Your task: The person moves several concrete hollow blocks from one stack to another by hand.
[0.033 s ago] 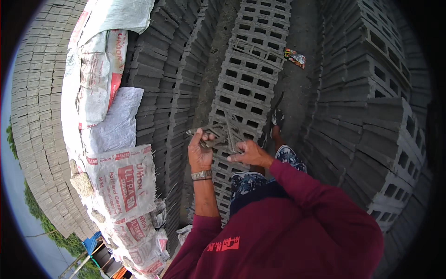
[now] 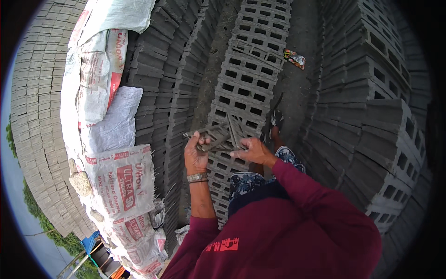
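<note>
My left hand (image 2: 196, 157), with a watch on its wrist, is closed round several thin grey slatted pieces (image 2: 217, 135). Their material cannot be made out. Across from it, my right hand (image 2: 254, 151) pinches the lower end of a narrow grey frame-like piece (image 2: 235, 129), which tilts up and away from me. The pieces cross or overlap between my hands, so where one ends is hard to see. Beneath both hands runs a long row of grey hollow concrete blocks (image 2: 246, 80), their rectangular holes facing up.
Stacked grey blocks (image 2: 348, 125) rise at the right, and another stack (image 2: 155, 60) stands at the left. Cement sacks (image 2: 121, 183) cover the left stack's outer side, with stones (image 2: 81, 181) on them. A colourful wrapper (image 2: 295, 59) lies on the ground beyond the row.
My left hand has shifted slightly left and downward. The slatted pieces have turned and show more of their faces, and my right hand has moved a little to the right.
</note>
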A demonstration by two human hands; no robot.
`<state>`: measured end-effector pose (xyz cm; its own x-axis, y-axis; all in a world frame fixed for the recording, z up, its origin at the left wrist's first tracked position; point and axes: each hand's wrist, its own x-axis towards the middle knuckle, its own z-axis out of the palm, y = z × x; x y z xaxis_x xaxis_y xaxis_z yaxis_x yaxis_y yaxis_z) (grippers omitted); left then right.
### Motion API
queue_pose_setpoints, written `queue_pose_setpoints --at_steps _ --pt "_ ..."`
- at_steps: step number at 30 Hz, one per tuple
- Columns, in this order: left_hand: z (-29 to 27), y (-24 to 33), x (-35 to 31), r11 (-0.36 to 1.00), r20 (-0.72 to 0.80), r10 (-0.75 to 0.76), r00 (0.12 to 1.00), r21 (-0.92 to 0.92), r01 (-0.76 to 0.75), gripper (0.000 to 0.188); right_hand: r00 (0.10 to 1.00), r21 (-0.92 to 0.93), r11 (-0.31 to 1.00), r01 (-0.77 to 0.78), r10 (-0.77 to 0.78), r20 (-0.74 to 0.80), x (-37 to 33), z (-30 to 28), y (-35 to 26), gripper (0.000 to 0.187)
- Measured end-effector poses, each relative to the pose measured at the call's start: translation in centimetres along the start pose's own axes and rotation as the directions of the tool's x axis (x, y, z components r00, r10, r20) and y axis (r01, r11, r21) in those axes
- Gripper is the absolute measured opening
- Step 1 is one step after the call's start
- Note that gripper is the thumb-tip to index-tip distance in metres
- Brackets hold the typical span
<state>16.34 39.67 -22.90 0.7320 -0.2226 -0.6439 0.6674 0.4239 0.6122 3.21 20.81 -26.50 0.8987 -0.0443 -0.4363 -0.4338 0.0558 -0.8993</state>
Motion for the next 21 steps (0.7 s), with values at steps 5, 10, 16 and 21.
queue_pose_setpoints --at_steps 5,10,16,21 --pt "-10.7 1.9 -2.8 0.974 -0.262 0.08 0.962 0.224 -0.02 0.016 0.904 0.269 0.962 0.051 0.069 -0.421 -0.2 -14.3 -1.6 0.036" --pt "-15.7 2.9 -5.2 0.978 -0.351 0.128 0.928 0.201 -0.059 0.013 0.839 -0.145 0.989 -0.038 -0.048 -0.542 -1.1 -20.8 -6.5 0.045" --pt "-8.7 -0.4 -1.7 0.922 -0.402 0.221 0.889 0.384 -0.056 0.012 0.713 -0.509 0.86 -0.039 -0.334 -0.617 2.7 -17.2 -3.9 0.047" --pt "-0.4 -2.7 -1.4 0.994 -0.059 -0.045 0.997 0.094 0.051 0.015 0.961 -0.214 0.973 0.091 -0.142 -0.237 1.0 -2.2 0.2 0.049"
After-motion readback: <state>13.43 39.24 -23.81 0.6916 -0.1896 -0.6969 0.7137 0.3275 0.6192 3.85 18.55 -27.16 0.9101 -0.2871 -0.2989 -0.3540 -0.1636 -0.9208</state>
